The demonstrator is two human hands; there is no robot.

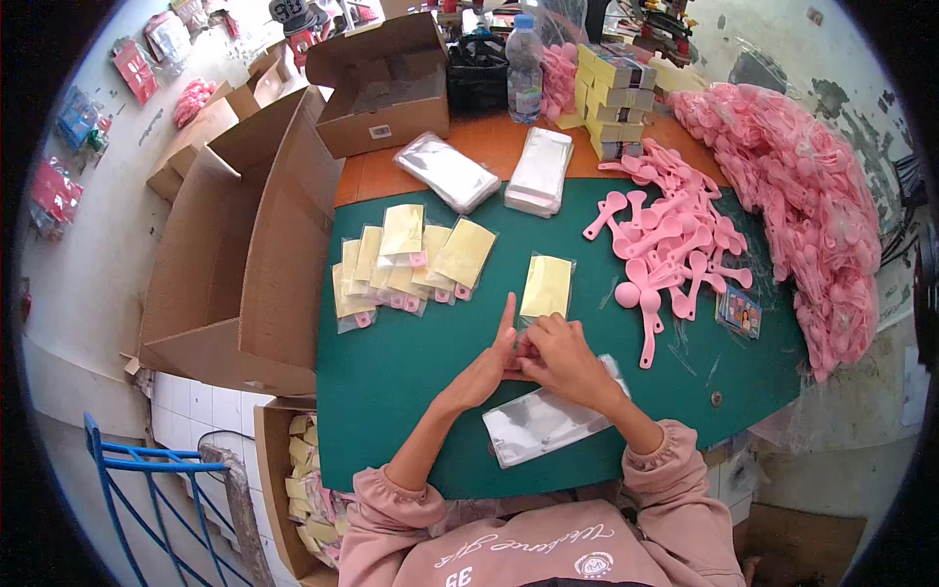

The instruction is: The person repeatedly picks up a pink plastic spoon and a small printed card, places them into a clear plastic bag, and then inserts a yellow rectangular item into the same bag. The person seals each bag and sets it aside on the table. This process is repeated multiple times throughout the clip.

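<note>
In front of me a small clear plastic bag with a pale yellow card [546, 285] lies on the green mat, its lower end under my fingers. My right hand [567, 362] is closed, with bent fingers pinching at that lower end. My left hand [484, 374] meets it from the left, index finger pointing straight up, thumb and other fingers closed; what they hold is hidden. Beneath my right wrist lie flat clear plastic bags [544, 427]. To the left sits a cluster of bagged yellow cards [401, 235], with pink handle ends showing. Loose pink scoops [675, 230] are heaped on the right.
Two stacks of clear bags [448, 172] lie at the mat's far edge. Behind are a water bottle [524, 73], stacked yellow cards [616, 98] and an open carton [381, 98]. A large carton [264, 235] borders the left; a pink scoop mound [792, 176] borders the right.
</note>
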